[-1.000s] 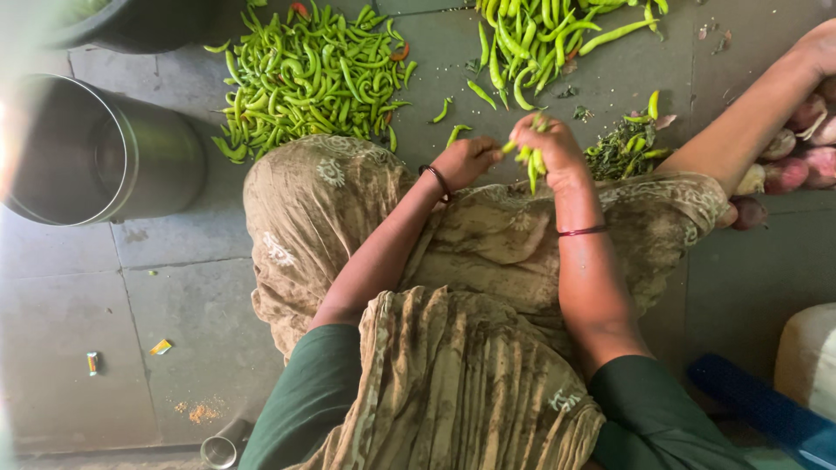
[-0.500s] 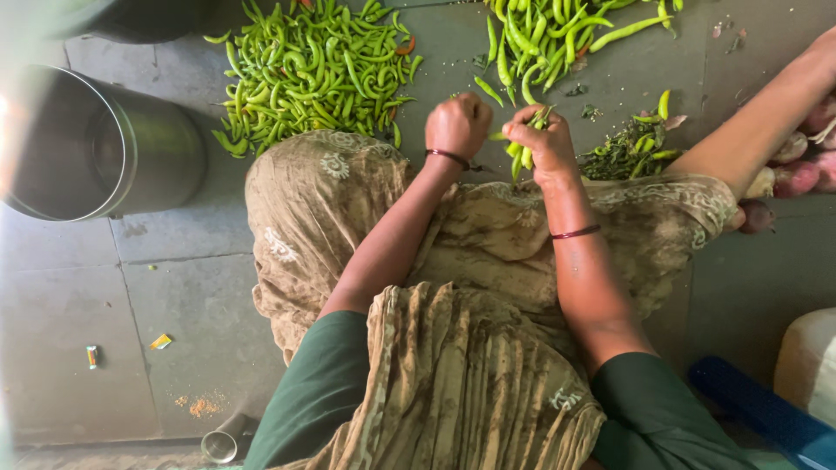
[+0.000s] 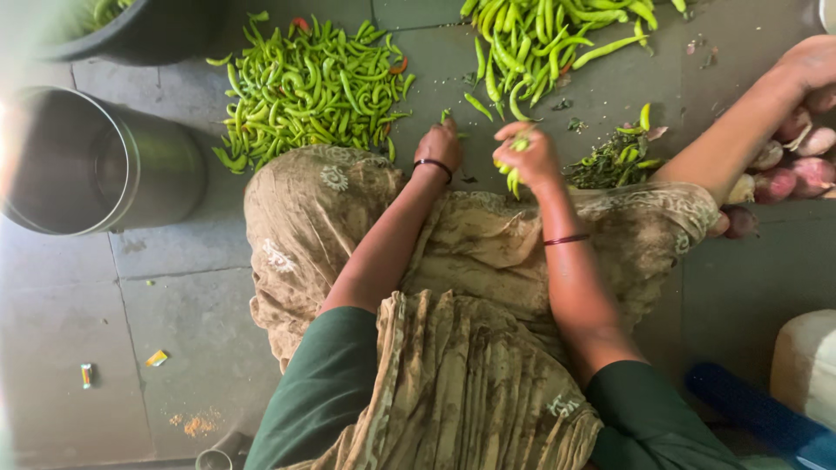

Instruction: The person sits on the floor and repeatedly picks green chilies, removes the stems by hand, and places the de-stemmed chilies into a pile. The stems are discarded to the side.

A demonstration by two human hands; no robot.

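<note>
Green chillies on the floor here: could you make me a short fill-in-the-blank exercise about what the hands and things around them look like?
1. The right hand holds a small bunch of green ____.
2. The left hand wears a dark ____ at the wrist.
3. The steel pot lies on its ____ on the floor.
4. Each chilli pile rests on grey floor ____.

Missing words: chillies; band; side; tiles

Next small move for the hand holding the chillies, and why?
Probably the left hand comes over to pinch a stem off the bunch of slim green chillies that the right hand grips. The left looks empty near that bunch, and a small heap of green stem trimmings lies just beside it.
</note>
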